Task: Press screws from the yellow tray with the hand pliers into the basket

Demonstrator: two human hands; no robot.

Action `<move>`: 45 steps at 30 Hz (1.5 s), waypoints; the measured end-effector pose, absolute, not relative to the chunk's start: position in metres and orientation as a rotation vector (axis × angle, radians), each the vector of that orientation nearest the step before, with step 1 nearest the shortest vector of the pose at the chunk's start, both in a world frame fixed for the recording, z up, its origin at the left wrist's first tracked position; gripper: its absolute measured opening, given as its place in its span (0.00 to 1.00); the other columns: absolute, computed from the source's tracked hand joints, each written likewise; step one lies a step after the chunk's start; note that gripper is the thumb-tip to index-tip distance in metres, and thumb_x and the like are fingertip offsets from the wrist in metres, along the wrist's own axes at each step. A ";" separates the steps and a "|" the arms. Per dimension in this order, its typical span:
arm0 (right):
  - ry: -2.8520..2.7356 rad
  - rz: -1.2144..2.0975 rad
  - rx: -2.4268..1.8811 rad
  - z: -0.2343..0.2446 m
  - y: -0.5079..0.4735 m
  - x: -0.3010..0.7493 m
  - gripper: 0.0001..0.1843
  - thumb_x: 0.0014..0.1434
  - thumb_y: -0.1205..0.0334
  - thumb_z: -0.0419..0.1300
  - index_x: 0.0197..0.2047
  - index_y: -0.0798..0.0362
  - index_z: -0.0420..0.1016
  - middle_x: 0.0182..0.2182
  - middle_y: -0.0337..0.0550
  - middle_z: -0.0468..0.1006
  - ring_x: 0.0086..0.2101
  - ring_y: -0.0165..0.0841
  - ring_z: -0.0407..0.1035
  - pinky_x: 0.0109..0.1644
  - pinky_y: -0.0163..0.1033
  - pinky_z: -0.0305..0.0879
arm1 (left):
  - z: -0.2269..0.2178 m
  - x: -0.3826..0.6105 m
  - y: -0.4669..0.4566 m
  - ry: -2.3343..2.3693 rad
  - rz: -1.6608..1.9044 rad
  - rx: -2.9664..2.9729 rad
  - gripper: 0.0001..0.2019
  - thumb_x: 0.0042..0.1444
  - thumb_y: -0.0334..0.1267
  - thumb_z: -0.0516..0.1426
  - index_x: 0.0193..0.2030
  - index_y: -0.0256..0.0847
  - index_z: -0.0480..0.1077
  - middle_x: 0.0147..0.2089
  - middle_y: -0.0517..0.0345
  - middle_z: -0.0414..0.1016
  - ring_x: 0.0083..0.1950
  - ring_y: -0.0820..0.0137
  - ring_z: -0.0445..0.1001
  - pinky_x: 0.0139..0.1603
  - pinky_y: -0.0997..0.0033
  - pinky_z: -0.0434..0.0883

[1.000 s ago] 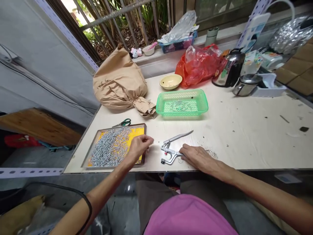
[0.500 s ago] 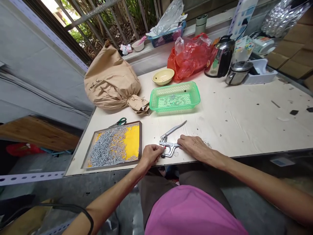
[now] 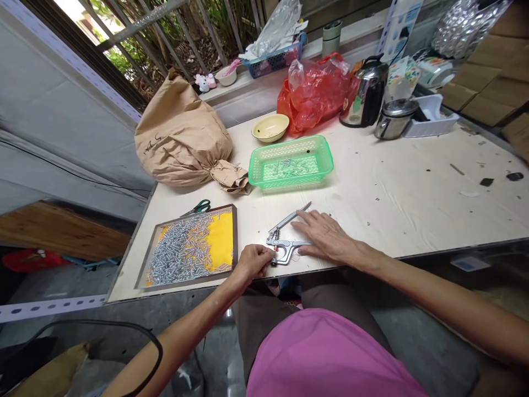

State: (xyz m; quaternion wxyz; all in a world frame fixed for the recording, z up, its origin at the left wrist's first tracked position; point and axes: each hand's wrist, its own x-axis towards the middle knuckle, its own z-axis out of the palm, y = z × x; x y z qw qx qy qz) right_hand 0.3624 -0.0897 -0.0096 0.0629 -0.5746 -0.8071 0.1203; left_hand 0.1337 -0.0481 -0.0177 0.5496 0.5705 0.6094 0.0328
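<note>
A metal press plier [image 3: 283, 242] lies near the table's front edge with its handles apart. My left hand [image 3: 253, 261] is pinched shut at the plier's jaw, on something too small to make out. My right hand [image 3: 324, 236] rests over the plier's handles, fingers stretched across both. To the left sits a brown-framed tray with a yellow floor [image 3: 225, 242], holding a heap of small silver metal pieces [image 3: 182, 253]. Behind the plier stands a green plastic basket [image 3: 322, 160] with some of the same metal pieces in it.
Green-handled scissors [image 3: 201, 207] lie behind the tray. A brown paper sack [image 3: 182, 138], a yellow bowl [image 3: 270, 127], a red plastic bag [image 3: 314, 94], a kettle [image 3: 366, 96] and a steel pot [image 3: 392, 118] stand at the back. The table edge [image 3: 372, 259] is close to my body.
My left hand left the tray of metal pieces and went right to the plier's jaw. My right hand slid from the lower handle up over both handles.
</note>
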 end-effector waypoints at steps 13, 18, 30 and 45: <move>-2.531 0.293 -1.704 -0.011 -0.064 0.362 0.35 0.49 0.46 0.66 0.53 0.59 0.67 0.45 0.55 0.71 0.46 0.46 0.62 0.49 0.47 0.55 | -0.015 0.132 -0.051 1.489 0.014 1.504 0.16 0.53 0.50 0.55 0.29 0.37 0.70 0.15 0.65 0.62 0.15 0.77 0.59 0.18 0.76 0.57; -2.494 0.323 -1.666 -0.018 -0.069 0.361 0.29 0.52 0.51 0.65 0.54 0.57 0.67 0.43 0.53 0.71 0.45 0.44 0.62 0.45 0.44 0.56 | -0.012 0.133 -0.058 1.498 0.210 2.121 0.12 0.57 0.44 0.55 0.36 0.38 0.73 0.33 0.55 0.73 0.35 0.68 0.71 0.38 0.69 0.68; -2.519 0.347 -1.787 -0.007 -0.076 0.365 0.30 0.51 0.51 0.67 0.51 0.61 0.68 0.45 0.56 0.71 0.46 0.45 0.63 0.44 0.44 0.61 | -0.009 0.193 -0.027 0.912 -0.131 2.759 0.26 0.54 0.44 0.58 0.58 0.36 0.60 0.51 0.45 0.67 0.52 0.58 0.65 0.51 0.57 0.67; -2.501 0.405 -1.809 -0.014 -0.065 0.366 0.14 0.65 0.56 0.53 0.40 0.57 0.75 0.37 0.50 0.75 0.41 0.38 0.67 0.41 0.38 0.59 | -0.006 0.207 -0.014 1.001 -0.185 2.697 0.10 0.60 0.43 0.54 0.41 0.39 0.72 0.41 0.51 0.70 0.47 0.61 0.67 0.41 0.64 0.69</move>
